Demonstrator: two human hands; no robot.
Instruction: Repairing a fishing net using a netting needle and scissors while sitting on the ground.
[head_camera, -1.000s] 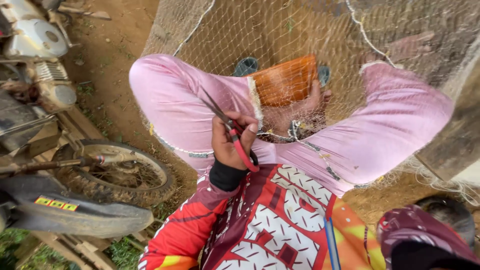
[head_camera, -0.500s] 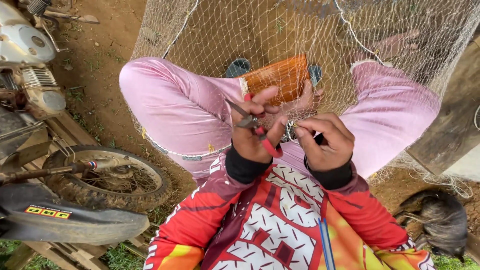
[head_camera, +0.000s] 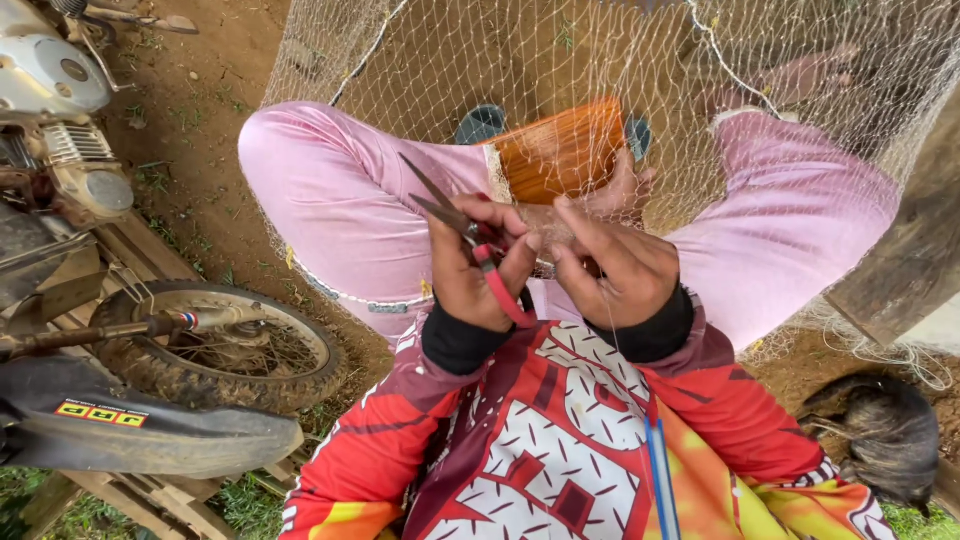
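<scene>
Over the lap of the seated person, between the two pink-trousered knees, the left hand (head_camera: 478, 268) is closed around a pair of scissors (head_camera: 462, 225) with red handle loops, the fingers through the loops. The scissors' long axis runs on a slant: the handles sit low, near the person's chest, and the two dark blades point up and to the left, toward the left knee (head_camera: 320, 170). The blades stand slightly parted, forming a narrow V at the tips. Just beside it, the right hand (head_camera: 615, 268) is curled tight, its fingertips pinching strands of the pale fishing net (head_camera: 600, 60) that drapes over both legs and hangs up in front. The two hands nearly touch at the knuckles. An orange, ribbed object (head_camera: 560, 150) lies under the mesh just beyond the hands. To the left stands a motorbike, its muddy front wheel (head_camera: 225, 345) on wooden planks. At lower right a dark animal (head_camera: 880, 430) lies on the dirt.
</scene>
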